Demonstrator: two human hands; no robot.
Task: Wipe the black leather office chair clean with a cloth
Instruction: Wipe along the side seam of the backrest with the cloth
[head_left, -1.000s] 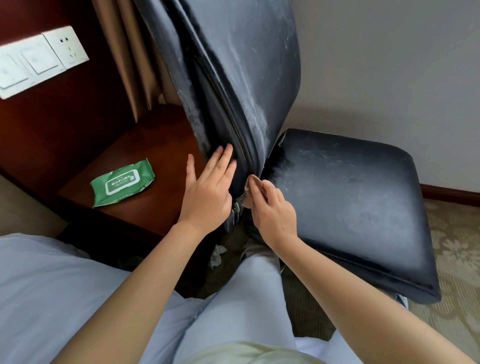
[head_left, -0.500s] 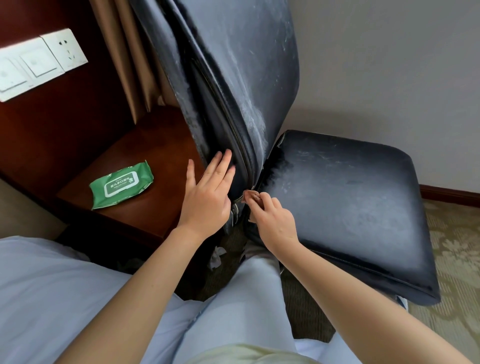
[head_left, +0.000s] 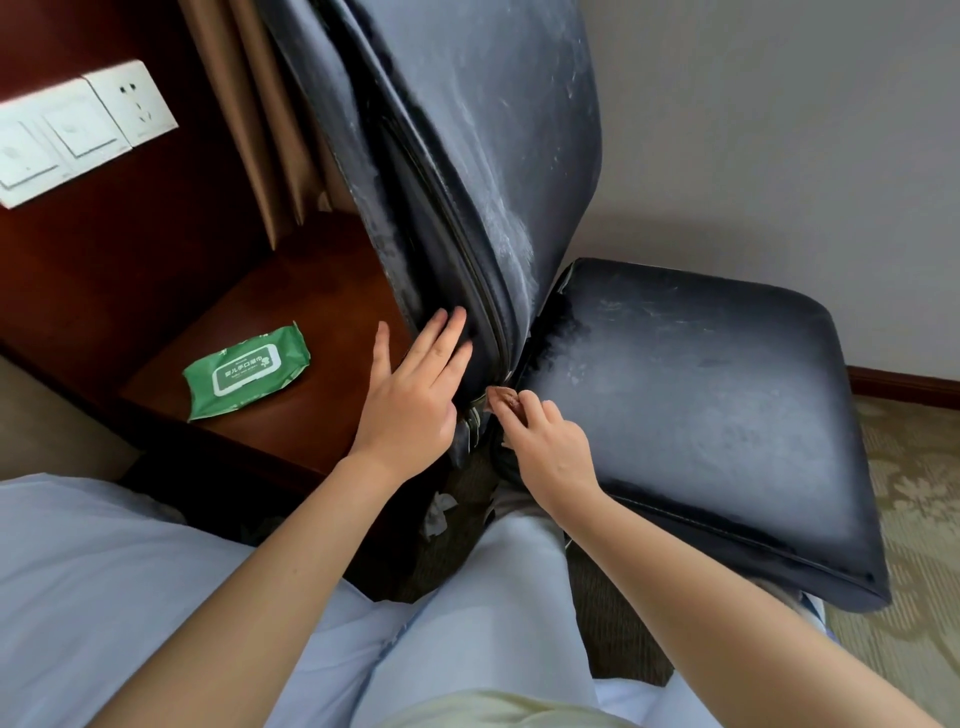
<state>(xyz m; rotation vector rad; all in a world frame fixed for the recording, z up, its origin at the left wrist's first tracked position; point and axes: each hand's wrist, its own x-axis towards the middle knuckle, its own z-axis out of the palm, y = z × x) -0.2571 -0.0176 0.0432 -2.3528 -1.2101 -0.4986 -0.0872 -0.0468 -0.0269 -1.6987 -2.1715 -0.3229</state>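
Note:
The black leather chair fills the middle of the head view: its dusty backrest (head_left: 467, 156) rises at the top and its grey-smeared seat (head_left: 701, 395) spreads to the right. My left hand (head_left: 415, 395) lies flat with straight fingers against the backrest's lower side edge. My right hand (head_left: 545, 441) pinches a small soiled brownish cloth (head_left: 501, 399) at the crease where backrest and seat meet. Most of the cloth is hidden under my fingers.
A green pack of wet wipes (head_left: 244, 371) lies on the dark wooden side table (head_left: 311, 415) to the left of the chair. White wall sockets (head_left: 78, 130) sit on the wood panel above. A crumpled white tissue (head_left: 439, 512) lies on the patterned carpet (head_left: 909, 519). My pale-trousered legs fill the foreground.
My right hand has slid down along the crease with the cloth, its fingers curling tighter. My left hand has stayed flat on the backrest's side.

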